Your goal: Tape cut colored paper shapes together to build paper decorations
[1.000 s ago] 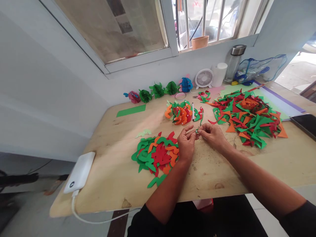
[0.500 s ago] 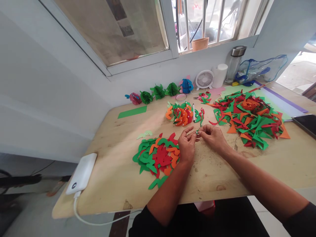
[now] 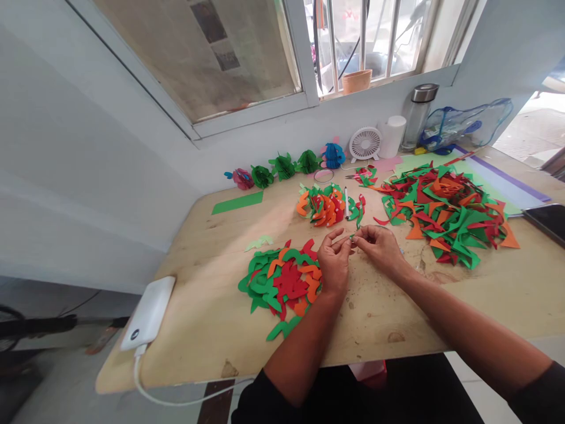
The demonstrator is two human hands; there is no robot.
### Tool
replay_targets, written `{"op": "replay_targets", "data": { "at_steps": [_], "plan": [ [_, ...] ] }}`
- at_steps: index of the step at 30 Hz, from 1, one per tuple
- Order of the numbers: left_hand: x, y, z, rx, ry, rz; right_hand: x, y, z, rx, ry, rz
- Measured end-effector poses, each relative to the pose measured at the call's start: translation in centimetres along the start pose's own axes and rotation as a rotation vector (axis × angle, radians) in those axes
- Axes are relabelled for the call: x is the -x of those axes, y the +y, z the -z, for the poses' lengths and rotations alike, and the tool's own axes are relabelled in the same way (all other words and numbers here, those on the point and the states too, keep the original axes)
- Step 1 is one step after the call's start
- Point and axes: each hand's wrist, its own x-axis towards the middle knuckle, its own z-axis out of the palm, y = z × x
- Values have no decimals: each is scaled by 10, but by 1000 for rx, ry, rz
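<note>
My left hand (image 3: 334,259) and my right hand (image 3: 378,247) meet at the fingertips over the middle of the wooden table (image 3: 384,312). Between them they pinch a small green paper piece (image 3: 352,237), mostly covered by the fingers. Just left of my left hand lies a pile of curved green, red and orange cutouts (image 3: 289,280). Beyond my hands sits a cluster of orange, red and green pieces with small white marks (image 3: 326,206), beside a white pen (image 3: 346,203). A large heap of pointed paper scraps (image 3: 450,206) lies to the right of my right hand.
Along the wall stand green paper figures (image 3: 282,166), a blue one (image 3: 333,155), a small white fan (image 3: 365,143) and a glass bottle (image 3: 417,118). A white power bank (image 3: 148,312) with a cable is at the left edge, a dark phone (image 3: 547,222) at the right.
The camera view has shifted very slightly. Both hands keep their pinch at nearly the same spot, and a small pale bluish spot now shows beside my right wrist.
</note>
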Motion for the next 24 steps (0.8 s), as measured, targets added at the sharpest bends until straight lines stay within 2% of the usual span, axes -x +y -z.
{"op": "replay_targets", "data": {
  "at_steps": [9,15,21,24],
  "plan": [
    [-3,-2,2,-20,73,-102,1,-3,6,149,62,41],
    [-4,-5,2,71,53,-97,-4,3,9,-73,158,20],
    [-4,-5,1,102,15,-68,-3,-3,13,-143,17,-32],
    [-4,-5,1,108,38,-58,-2,-5,14,-163,52,8]
  ]
}}
